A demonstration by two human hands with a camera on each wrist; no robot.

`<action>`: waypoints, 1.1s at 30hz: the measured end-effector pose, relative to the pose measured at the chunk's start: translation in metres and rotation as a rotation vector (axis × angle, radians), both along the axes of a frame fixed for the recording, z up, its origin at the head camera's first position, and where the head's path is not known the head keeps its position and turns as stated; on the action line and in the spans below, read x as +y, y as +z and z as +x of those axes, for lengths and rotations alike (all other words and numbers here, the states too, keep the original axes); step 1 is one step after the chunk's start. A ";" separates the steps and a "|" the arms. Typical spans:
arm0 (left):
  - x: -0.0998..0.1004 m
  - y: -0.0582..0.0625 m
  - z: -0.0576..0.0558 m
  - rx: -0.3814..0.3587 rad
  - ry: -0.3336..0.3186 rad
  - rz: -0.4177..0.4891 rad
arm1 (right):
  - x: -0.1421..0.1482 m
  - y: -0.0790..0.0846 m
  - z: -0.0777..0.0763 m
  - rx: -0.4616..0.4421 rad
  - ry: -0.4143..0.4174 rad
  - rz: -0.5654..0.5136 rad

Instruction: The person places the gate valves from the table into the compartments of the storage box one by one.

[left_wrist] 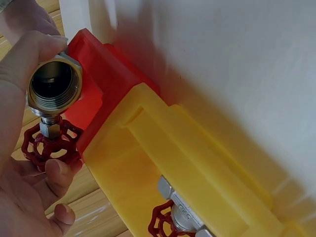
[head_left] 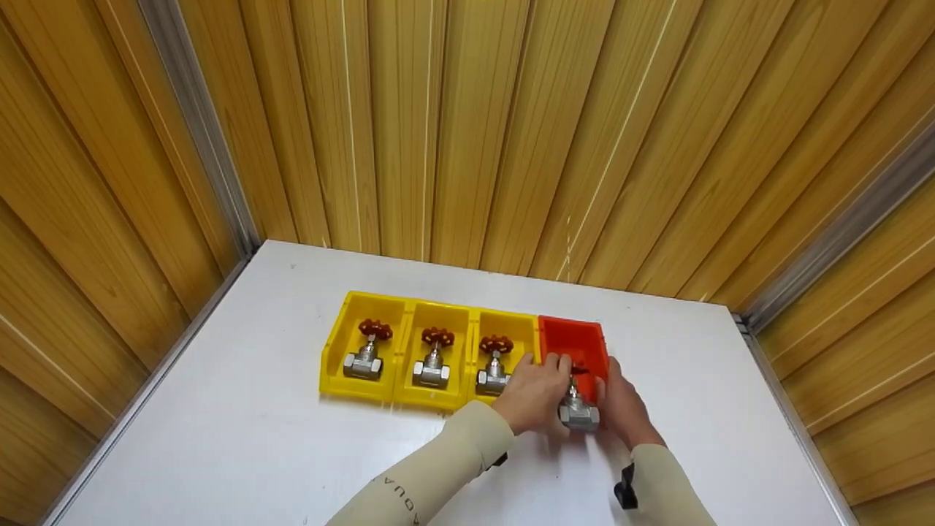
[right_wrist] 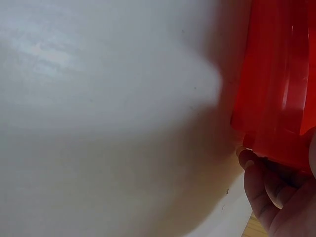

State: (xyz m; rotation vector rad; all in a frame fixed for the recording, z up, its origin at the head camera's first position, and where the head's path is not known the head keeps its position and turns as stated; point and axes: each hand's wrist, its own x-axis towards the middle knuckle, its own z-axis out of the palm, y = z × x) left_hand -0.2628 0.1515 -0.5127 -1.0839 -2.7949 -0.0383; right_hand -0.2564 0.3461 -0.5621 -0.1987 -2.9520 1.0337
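Note:
My left hand [head_left: 535,391] holds a gate valve [head_left: 579,414] with a silver body and dark red handwheel, over the front of the red bin [head_left: 571,330]. In the left wrist view the thumb lies on the body of the valve [left_wrist: 55,84], its threaded opening faces the camera, and fingers curl by the handwheel. At the bin's right side my right hand [head_left: 626,403] grips the wall; in the right wrist view its fingers curl under the edge of the red bin [right_wrist: 276,98].
Three yellow bins stand in a row left of the red one, each holding a valve: left [head_left: 363,365], middle [head_left: 432,373] and right [head_left: 492,380]. They sit on a white table [head_left: 241,409] enclosed by wood-patterned walls [head_left: 482,131] at back and sides.

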 end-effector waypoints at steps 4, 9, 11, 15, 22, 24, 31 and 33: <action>0.001 -0.001 -0.003 -0.003 -0.007 0.018 | 0.001 -0.001 0.001 -0.010 0.001 -0.036; 0.005 -0.001 -0.007 0.000 -0.014 0.030 | 0.004 -0.001 0.003 -0.008 0.003 -0.050; 0.006 -0.001 -0.009 -0.008 -0.010 0.027 | 0.006 -0.001 0.003 0.005 0.008 -0.031; 0.008 -0.001 -0.012 -0.019 0.001 0.024 | 0.007 -0.002 0.002 0.023 0.016 0.007; 0.011 -0.005 -0.016 0.007 0.034 0.020 | 0.005 -0.002 0.001 0.042 0.015 0.062; 0.012 -0.006 -0.016 0.010 0.041 0.014 | 0.004 -0.002 0.001 0.050 0.018 0.077; 0.014 -0.008 -0.020 -0.013 0.056 0.007 | 0.001 -0.002 -0.001 0.020 0.015 0.031; 0.014 -0.009 -0.021 -0.012 0.062 -0.002 | 0.001 -0.002 -0.002 0.016 0.016 0.030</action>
